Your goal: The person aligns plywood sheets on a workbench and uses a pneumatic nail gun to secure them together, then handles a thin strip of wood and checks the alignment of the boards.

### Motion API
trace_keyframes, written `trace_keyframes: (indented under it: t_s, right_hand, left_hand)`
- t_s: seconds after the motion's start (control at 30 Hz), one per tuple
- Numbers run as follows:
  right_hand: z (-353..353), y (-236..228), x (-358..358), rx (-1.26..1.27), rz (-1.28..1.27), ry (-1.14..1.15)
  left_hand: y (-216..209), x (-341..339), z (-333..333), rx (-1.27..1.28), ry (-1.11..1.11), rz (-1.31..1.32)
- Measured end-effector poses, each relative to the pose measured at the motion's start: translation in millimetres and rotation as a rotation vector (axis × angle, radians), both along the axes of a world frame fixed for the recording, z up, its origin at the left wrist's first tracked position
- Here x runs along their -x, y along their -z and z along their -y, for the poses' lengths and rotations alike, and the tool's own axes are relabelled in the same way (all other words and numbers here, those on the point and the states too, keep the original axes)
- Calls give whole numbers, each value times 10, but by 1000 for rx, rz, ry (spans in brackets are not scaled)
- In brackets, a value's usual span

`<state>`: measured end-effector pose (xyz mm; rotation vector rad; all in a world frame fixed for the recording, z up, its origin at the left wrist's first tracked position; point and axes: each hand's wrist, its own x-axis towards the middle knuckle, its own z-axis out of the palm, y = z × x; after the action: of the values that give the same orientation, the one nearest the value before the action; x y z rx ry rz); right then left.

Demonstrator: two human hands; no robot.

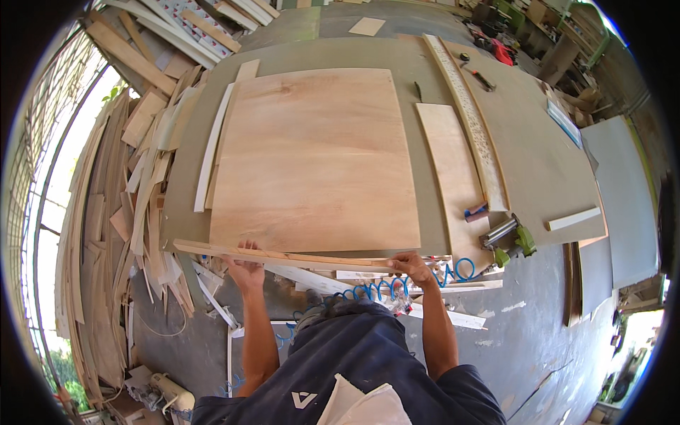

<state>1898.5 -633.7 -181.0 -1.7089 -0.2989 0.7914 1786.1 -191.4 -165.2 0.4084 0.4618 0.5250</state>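
A long narrow wooden strip [319, 259] runs crosswise along the near edge of the work table. My left hand [244, 269] grips it left of its middle, the fingers partly hidden behind the wood. Its right end is in my right hand [413, 267], with the fingers closed around it. Just beyond the strip, a large square plywood panel [312, 163] lies flat on the table. Whether the strip touches the panel's near edge, I cannot tell.
Right of the panel lie a narrower board [450, 163], a long trough-like piece [471, 120] and a green and silver nail gun [504, 237]. A blue coiled hose [368, 290] hangs before me. Scrap wood [106, 212] is piled at the left.
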Motion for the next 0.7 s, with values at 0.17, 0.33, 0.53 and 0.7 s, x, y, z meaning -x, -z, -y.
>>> trace_keyframes:
  t_s: [0.17,0.33,0.53,0.7]
  right_hand:
    - [-148,-26,84,-223,-89,416]
    - [-172,93,215,-244,-121,778]
    - [-141,343,374,-84,-95,1044]
    - [-141,457,210,-6,61,1155]
  left_hand:
    - [107,220,0,21,-126,-138]
    - [499,526,-73,-52,-1,-294]
    - [438,533,106,1,-4,-464]
    - [546,439,-333,-120,-83,-473]
